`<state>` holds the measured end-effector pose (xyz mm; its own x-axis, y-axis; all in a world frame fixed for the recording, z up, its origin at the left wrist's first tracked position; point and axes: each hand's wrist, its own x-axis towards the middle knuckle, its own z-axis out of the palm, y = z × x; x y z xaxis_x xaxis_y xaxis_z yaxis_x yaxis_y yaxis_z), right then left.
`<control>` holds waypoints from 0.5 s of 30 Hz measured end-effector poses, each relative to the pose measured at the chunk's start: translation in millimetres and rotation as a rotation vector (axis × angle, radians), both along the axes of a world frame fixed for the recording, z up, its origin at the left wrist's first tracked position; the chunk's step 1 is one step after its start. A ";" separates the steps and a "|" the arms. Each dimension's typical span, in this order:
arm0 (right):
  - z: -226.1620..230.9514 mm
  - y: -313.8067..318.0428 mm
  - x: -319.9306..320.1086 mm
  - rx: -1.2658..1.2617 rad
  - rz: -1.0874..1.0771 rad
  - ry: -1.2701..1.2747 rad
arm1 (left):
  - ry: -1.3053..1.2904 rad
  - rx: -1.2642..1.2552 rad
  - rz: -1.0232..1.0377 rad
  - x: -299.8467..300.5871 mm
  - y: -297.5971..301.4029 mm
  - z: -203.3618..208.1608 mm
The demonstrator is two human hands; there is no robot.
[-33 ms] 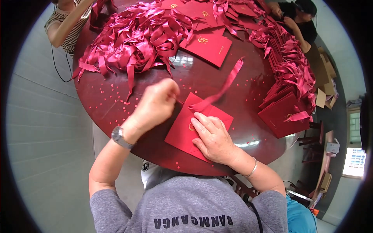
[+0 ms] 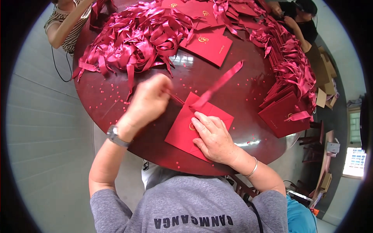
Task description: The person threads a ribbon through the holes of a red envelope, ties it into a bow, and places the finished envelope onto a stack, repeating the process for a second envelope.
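**A:** How is each grip standing at the flat red bag [image 2: 178, 130]?

**B:** The right hand [image 2: 213, 136] is lying flat across the bag, its grip unclosed, fingers side by side and pressing on the paper, thumb a little apart. The left hand [image 2: 150, 94], off the bag's far left side, is curling tight, its grip appearing to be pinching a thin red strand [image 2: 177, 99] that is running to the bag's far end.

**A:** And the bag itself?

**B:** It is lying on the dark red desk [image 2: 254, 95], directly before the person, a wide ribbon [image 2: 223, 83] stretching from its far end away to the right.

**A:** What is escaping the lens?

**B:** Blur is softening the left fingers, so their exact hold is staying hard to read. The right fingers are covering part of the bag's gold emblem [image 2: 191, 126]. Far beyond the bag to the left, a person in stripes [image 2: 74, 39] is being cut off by the frame.

**A:** Where is room showing?

**B:** Left of the bag, bare desk is showing, sprinkled with red dots [image 2: 126, 103]. To its right, an open strip is separating it from a packed row of red bags [image 2: 279, 121]. Beyond it to the left, a ribbon heap [image 2: 142, 37] is sprawling. The desk's rounded edge is curving near the bag's closest corner.
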<state>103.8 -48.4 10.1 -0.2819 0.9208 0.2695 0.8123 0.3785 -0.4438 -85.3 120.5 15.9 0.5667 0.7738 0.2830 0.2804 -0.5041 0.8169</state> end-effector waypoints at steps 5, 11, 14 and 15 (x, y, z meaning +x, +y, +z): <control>1.9 0.2 1.0 -0.006 0.011 0.004 | 0.122 0.039 0.128 -29.3 23.5 8.5; 1.5 0.6 0.6 -0.005 -0.001 -0.003 | 0.219 0.075 0.230 -38.8 22.4 1.7; 1.7 -0.4 0.2 -0.004 -0.008 -0.009 | 0.236 0.160 0.252 -39.0 16.4 1.3; 1.4 0.1 -0.6 -0.002 -0.003 -0.008 | 0.234 0.165 0.254 -44.2 16.9 -0.2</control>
<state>103.2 -48.3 11.5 -0.2814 0.9222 0.2651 0.8166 0.3753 -0.4386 -129.5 137.4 15.7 0.4264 0.8529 0.3012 0.5824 -0.5136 0.6300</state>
